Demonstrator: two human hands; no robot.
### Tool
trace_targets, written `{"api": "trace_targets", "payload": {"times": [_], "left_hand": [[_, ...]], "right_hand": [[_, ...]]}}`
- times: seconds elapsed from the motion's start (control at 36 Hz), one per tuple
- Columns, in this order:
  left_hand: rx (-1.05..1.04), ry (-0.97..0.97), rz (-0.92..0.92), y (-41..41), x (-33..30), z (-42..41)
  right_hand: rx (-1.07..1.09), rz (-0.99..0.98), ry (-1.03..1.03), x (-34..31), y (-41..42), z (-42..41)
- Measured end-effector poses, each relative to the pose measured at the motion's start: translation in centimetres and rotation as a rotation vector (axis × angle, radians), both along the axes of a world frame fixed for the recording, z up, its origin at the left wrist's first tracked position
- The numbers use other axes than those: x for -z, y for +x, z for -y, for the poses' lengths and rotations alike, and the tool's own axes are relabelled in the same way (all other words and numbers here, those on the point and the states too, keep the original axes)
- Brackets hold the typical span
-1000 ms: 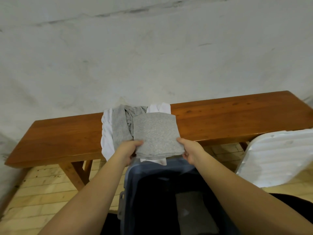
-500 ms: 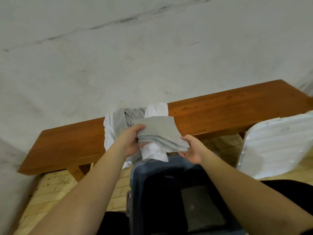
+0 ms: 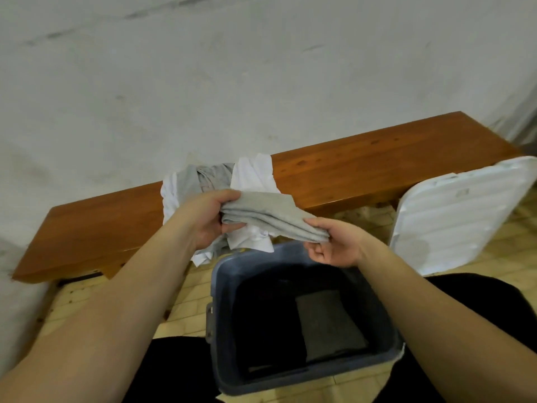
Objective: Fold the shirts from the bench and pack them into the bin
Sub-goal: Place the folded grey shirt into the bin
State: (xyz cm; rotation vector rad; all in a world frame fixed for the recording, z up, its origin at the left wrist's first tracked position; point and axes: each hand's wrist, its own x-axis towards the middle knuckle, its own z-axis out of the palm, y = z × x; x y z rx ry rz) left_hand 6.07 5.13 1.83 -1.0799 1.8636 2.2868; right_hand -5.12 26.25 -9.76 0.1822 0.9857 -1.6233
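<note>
A folded grey shirt hangs in the air between the bench and the bin. My left hand grips its left edge, and my right hand holds its right corner from below with the thumb on top. Behind it, a heap of unfolded white and grey shirts lies on the wooden bench and droops over the front edge. The dark blue bin stands open on the floor below my hands, and a dark folded garment lies at its bottom.
A white ribbed bin lid leans against the bench on the right. A pale plaster wall rises behind the bench. The floor is light wooden boards. My dark-clothed legs flank the bin.
Both hands lifted the folded grey shirt off the pile on the bench and brought it toward me, above the bin's far rim. It now tilts down to the right.
</note>
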Motion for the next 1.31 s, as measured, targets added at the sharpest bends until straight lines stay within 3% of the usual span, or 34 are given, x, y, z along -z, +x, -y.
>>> {"api": "trace_targets", "payload": {"times": [0.33, 0.61, 0.75, 0.89, 1.06, 1.22, 1.31], "left_hand": [[0.015, 0.187, 0.220, 3.3, 8.0, 0.9], [0.057, 0.252, 0.648, 6.0, 22.0, 2.3], [-0.052, 0.242, 0.746, 5.9, 26.0, 2.9], [-0.248, 0.210, 0.690, 5.2, 28.6, 5.6], [-0.194, 0.017, 0.706, 5.6, 29.6, 6.5], [0.215, -0.436, 0.959, 7.7, 33.5, 4.8], [0.411, -0.551, 1.031, 9.3, 36.4, 3.4]], "right_hand": [[0.023, -0.095, 0.331, 2.4, 0.7, -2.4], [-0.220, -0.070, 0.718, 12.6, 3.7, -0.4], [-0.232, -0.083, 0.804, 16.9, 4.6, 2.0], [-0.146, -0.172, 0.813, 18.7, 4.3, 5.2], [-0.134, -0.368, 0.747, 20.5, 4.5, 6.6], [-0.396, -0.263, 0.755, 26.0, 7.0, 5.6], [-0.510, -0.228, 0.811, 28.5, 8.5, 4.7]]}}
